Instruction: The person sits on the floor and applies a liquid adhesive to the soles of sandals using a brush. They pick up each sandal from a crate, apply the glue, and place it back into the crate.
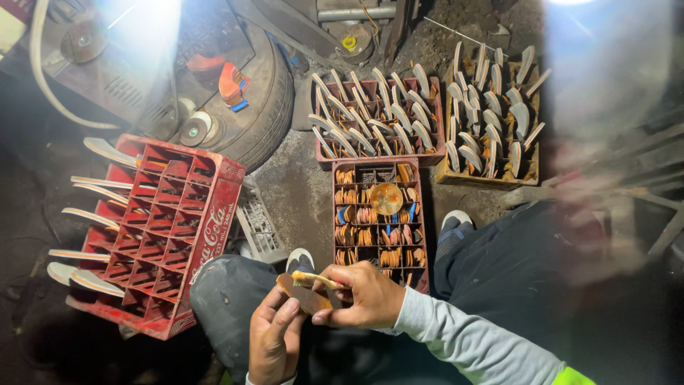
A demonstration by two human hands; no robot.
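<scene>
In left hand (274, 342): flat brown disc (303, 296), edge worn.

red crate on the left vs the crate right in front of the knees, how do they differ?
The red crate lies tilted, its cells mostly bare, with pale flat pieces sticking out along its left edge. The front crate sits flat, its cells packed with small orange and brown discs, and a round disc rests on top. The red crate looks larger and is out to the side; the front crate is nearer the hands. Both are gridded crates.

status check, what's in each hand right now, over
Left hand holds flat brown piece. Right hand pinches thin tan strip against it. Compartmented crate directly ahead, nothing blocking.
</scene>
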